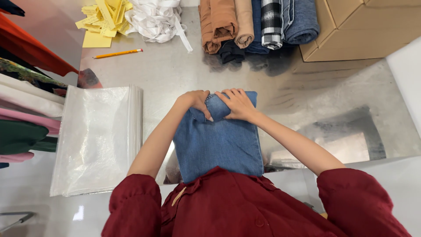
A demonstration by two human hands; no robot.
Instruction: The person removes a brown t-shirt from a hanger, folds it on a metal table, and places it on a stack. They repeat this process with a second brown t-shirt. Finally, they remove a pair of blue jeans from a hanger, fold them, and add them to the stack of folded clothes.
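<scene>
A folded blue denim garment [219,145] lies on the shiny metal table [175,70] right in front of me. My left hand [196,102] grips its far left corner, fingers curled over the fabric. Touching it from the right, my right hand [237,104] presses and pinches the same far edge. Both hands meet at the top of the denim. My dark red sleeves fill the bottom of the view.
A stack of clear plastic bags [98,138] lies left of the denim. Folded clothes [26,114] pile at the far left. Rolled fabrics [258,24], a cardboard box [359,26], white ribbon [158,19], yellow paper strips [103,19] and a pencil [117,53] sit farther back.
</scene>
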